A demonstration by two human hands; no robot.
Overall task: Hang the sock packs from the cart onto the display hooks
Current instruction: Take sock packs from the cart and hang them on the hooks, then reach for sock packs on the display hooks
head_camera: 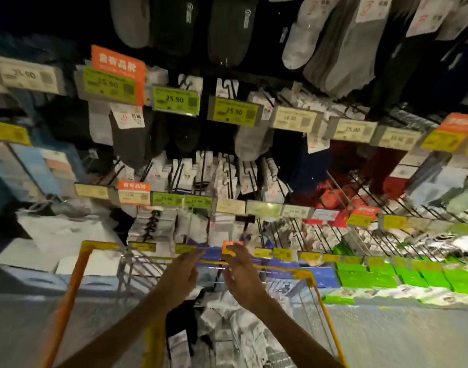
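Both of my hands are raised over the far end of the cart [76,272]. My left hand [181,272] has its fingers stretched toward the lowest row of hooks and holds nothing that I can see. My right hand [239,272] is beside it, fingers loosely bent near an orange tag [231,247]; the blur hides whether it pinches anything. Sock packs [227,322], white, grey and black, lie heaped in the cart below my forearms. Rows of hung sock packs [222,176] fill the display hooks ahead.
Yellow and white price tags [175,100] front each hook row. Bare wire hooks [288,232] stick out to the right of my hands. Green boxes [381,277] line the bottom shelf at right. White bags [68,232] lie at left. Grey floor flanks the cart.
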